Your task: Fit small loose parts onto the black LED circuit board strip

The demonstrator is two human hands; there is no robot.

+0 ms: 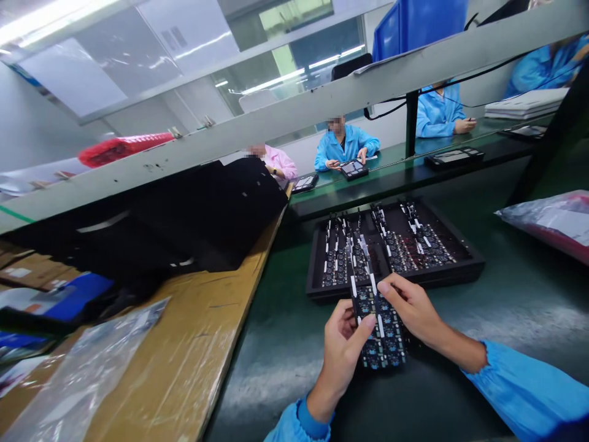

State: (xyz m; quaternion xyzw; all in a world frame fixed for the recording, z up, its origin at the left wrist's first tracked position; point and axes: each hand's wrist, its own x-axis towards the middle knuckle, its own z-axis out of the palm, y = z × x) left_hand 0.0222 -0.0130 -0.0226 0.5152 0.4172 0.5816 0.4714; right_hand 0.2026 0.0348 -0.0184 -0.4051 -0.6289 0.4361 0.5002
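At the far left a clear plastic bag lies flat on a tape-covered cardboard sheet, with a blue-and-black box behind it and a heap of black trays farther back, all set to the side so that the green tabletop in front of the person is left for the work.

Near the middle, the left hand is curled about the lower left edge of a strip of small circuit boards, thumb on top and fingers underneath, so the strip is propped from below and kept just above the tabletop. The right hand comes in from the other side, its fingertips pinched on the upper right part of the same strip near one of the white tabs; this looks like a steadying grip, with both hands keeping the thin panel from bending.

Just beyond the hands sits a black tray with two compartments, each filled with more strips of the same kind laid side by side, close enough to reach without leaning.

At the right edge a pink plastic bag rests on the tabletop, well apart from the tray. Across the raised shelf, people in blue coats work at their own bench.
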